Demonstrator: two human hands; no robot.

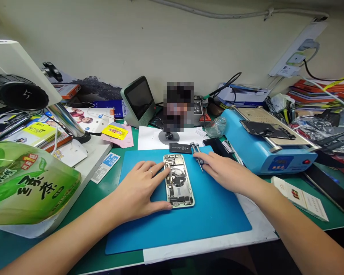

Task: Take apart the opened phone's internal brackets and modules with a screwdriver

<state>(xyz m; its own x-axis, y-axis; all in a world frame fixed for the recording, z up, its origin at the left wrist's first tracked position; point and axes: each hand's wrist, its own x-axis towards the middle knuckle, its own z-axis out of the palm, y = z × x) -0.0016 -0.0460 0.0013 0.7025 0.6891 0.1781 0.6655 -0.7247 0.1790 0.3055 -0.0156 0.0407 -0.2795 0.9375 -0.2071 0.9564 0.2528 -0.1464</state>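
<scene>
An opened phone (179, 187), its inner boards and parts exposed, lies on a blue mat (212, 214). My left hand (140, 187) has its fingers spread, with fingertips and thumb resting along the phone's left side. Just right of the phone's top, my right hand (218, 170) has its fingers closed on a slim screwdriver (199, 161) whose tip points down toward the mat. Another screwdriver seems to lie beside it, though the fingers partly cover the pair. A black phone battery (180, 148) lies at the mat's back edge.
A blue machine (240, 133) with a detached phone screen (268, 130) on top stands to the right. Near it are a glass jar (216, 127) and a white carton (299, 198). On the left are a green tea bottle (31, 187) and a microscope stand (71, 122). A small display (139, 101) stands behind.
</scene>
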